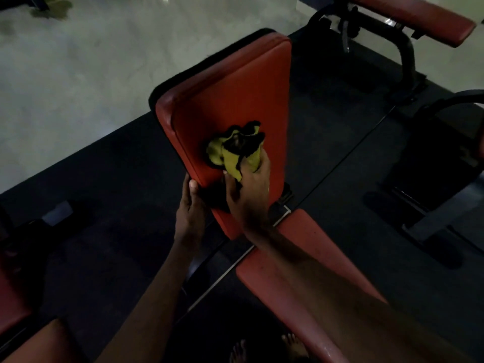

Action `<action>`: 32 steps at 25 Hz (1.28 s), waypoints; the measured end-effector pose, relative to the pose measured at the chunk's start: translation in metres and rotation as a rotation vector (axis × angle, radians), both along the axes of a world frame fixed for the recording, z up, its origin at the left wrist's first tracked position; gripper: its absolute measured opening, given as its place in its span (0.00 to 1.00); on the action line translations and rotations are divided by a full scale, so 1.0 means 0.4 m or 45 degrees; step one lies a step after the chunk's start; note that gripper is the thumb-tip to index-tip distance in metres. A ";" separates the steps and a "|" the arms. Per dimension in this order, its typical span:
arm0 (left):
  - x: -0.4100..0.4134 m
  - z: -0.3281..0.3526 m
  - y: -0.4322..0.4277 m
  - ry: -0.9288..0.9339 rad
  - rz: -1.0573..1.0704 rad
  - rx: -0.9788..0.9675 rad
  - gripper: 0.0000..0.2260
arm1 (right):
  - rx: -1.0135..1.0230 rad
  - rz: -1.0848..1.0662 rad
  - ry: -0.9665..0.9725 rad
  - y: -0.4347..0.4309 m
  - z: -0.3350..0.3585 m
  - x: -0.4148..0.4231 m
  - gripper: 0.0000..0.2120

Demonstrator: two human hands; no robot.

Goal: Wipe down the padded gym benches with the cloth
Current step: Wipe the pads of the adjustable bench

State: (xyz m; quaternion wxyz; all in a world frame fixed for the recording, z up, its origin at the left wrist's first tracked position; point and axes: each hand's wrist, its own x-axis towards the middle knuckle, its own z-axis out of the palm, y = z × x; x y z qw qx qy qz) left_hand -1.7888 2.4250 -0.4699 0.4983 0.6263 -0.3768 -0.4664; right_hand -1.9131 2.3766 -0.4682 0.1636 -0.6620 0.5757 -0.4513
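Right now my right hand [248, 189] is clenched around the bunched yellow cloth [233, 150], pressing it against the lower part of the red backrest pad [235, 87], while my left hand [190, 208] grips that pad's left edge near its bottom corner.

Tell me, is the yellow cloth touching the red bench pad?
Touching. The head view shows the right hand pressing the bunched yellow cloth flat against the red bench pad, with no gap between them.

cloth [231, 153] on backrest pad [235, 82], seat pad [301, 258] below it, another bench [419, 19] behind
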 end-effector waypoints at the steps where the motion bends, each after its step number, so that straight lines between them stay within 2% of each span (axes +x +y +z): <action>1: -0.013 -0.002 0.006 -0.001 0.012 -0.007 0.26 | -0.005 0.085 0.081 -0.002 -0.022 -0.026 0.24; 4: -0.028 -0.026 0.016 -0.029 0.036 -0.011 0.28 | 0.151 0.179 0.085 0.011 -0.082 -0.080 0.27; 9: -0.003 -0.050 0.032 -0.281 0.006 0.073 0.26 | 0.236 -0.065 -0.148 0.075 -0.158 -0.016 0.20; 11: -0.001 -0.054 0.040 -0.415 -0.052 0.108 0.25 | 0.302 -0.030 -0.023 0.095 -0.201 -0.018 0.24; 13: -0.017 -0.052 0.049 -0.444 -0.054 0.140 0.24 | 0.329 0.048 0.051 0.114 -0.230 -0.029 0.20; 17: -0.052 -0.102 0.062 -0.421 0.073 0.092 0.23 | 0.344 0.030 -0.107 0.143 -0.247 -0.114 0.21; 20: -0.080 -0.170 0.088 -0.424 0.098 0.221 0.22 | 0.628 -0.054 0.240 0.121 -0.299 -0.218 0.30; 22: -0.115 -0.218 0.120 -0.466 0.025 0.378 0.18 | 0.706 -0.102 0.383 0.111 -0.324 -0.320 0.30; 25: -0.178 -0.331 0.185 -0.615 -0.225 0.511 0.15 | 0.840 -0.119 0.637 0.118 -0.332 -0.486 0.30; 28: -0.222 -0.452 0.232 -0.718 -0.460 0.659 0.16 | 0.962 0.013 0.716 0.169 -0.399 -0.594 0.29; 32: -0.308 -0.618 0.287 -0.905 -0.786 0.760 0.25 | 1.277 0.264 0.904 0.307 -0.572 -0.682 0.34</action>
